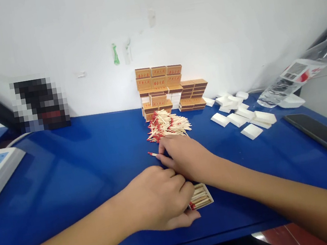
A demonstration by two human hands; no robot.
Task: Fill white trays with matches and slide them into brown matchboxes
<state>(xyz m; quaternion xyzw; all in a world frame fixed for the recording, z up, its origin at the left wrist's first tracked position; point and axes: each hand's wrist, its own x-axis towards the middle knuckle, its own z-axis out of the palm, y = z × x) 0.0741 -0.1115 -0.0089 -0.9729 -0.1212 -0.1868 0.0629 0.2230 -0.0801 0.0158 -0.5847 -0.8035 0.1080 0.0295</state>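
Note:
My left hand (163, 199) is closed around a small white matchbox tray (209, 194) near the front of the blue table. Several matches (201, 200) lie side by side in that tray, and its left end is hidden by my fingers. Just beyond, my right hand (184, 154) pinches a few red-tipped matches (152, 154) between thumb and finger, heads pointing left. Behind it a heap of loose matches (167, 125) is spread on the table, most red heads on the left side.
Stacked orange matchboxes (160, 82) stand against the wall. Empty white trays (238, 115) lie scattered to the right, near a tilted plastic bottle (295, 72) and a phone (326, 134). At left are a white power strip (0, 173) and a pixelated dark object (42, 104).

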